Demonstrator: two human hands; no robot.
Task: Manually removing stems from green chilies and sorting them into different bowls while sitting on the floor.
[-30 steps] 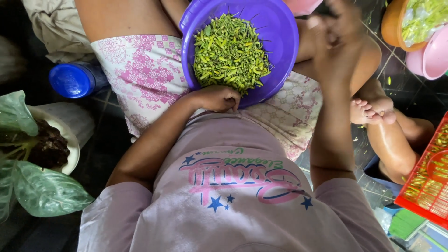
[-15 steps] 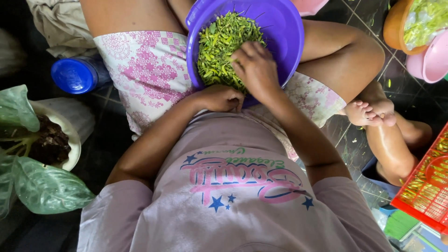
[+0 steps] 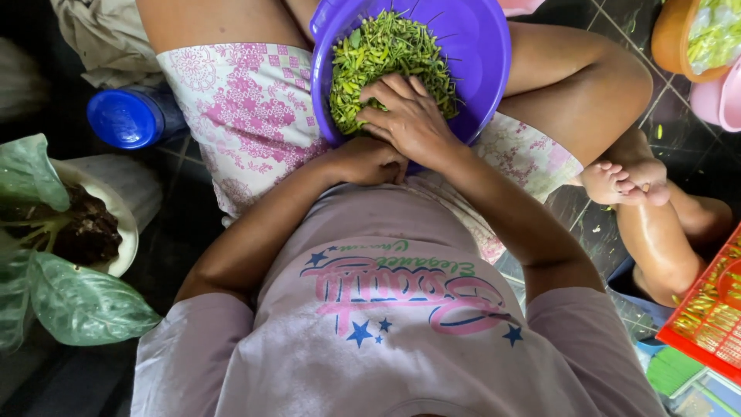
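Person seated on dark tiled floor (image 3: 193, 232), legs crossed, pale pink printed shirt (image 3: 386, 324) filling the lower frame, pink-patterned shorts (image 3: 247, 116) above it.

Purple plastic basin (image 3: 482, 46) sits in the lap, tilted toward the body, near rim at the belly. Inside: heap of small green pods and stems (image 3: 386, 54), piled mostly on the left half of the basin.

Potted plant (image 3: 69, 255) at far left: white pot, dark soil, broad green-white leaves. Well apart from the basin.

Red slatted crate (image 3: 706, 316) at lower right edge, partly cut off. Orange bowl (image 3: 671, 38) with green bits top right, pink bowl (image 3: 722, 96) just beside it.

Blue-lidded jar (image 3: 123, 117) lies on the floor beside the person's thigh.

Right hand (image 3: 409, 116): palm down in the basin, fingers spread and loosely curled over the near edge of the green heap, touching it. Not a firm clench; whether it has pinched anything underneath, cannot tell.

Left hand (image 3: 370, 161): under the basin's near rim, fingers curled against it, bracing the basin from below. Fingertips hidden by the right wrist.
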